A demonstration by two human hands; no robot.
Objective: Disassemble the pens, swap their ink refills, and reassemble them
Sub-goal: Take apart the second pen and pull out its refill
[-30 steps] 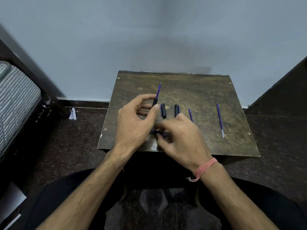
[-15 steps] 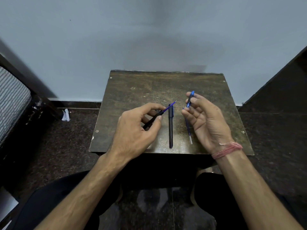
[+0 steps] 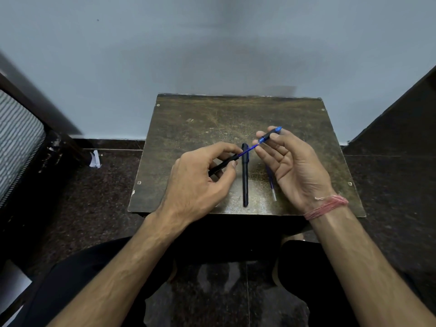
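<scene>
My left hand point(image 3: 200, 180) grips a black pen barrel point(image 3: 221, 165) with a blue refill point(image 3: 247, 151) sticking out of its end toward the upper right. My right hand point(image 3: 290, 166) pinches a small blue pen part point(image 3: 270, 135) between thumb and fingertips, and the refill's tip meets its lower end. A whole black pen point(image 3: 245, 175) lies lengthwise on the small wooden table point(image 3: 212, 119) between my hands. A loose refill point(image 3: 271, 185) lies on the table, partly hidden under my right palm.
The table stands against a pale wall point(image 3: 212, 43). A striped mattress point(image 3: 16, 135) on a dark frame is at the left, a dark panel point(image 3: 401, 119) at the right. A scrap of white paper point(image 3: 95, 159) lies on the dark floor.
My right hand picked up the blue part and brought it to the refill tip. My left hand tilted the barrel toward it. The black pen now lies whole on the table.
</scene>
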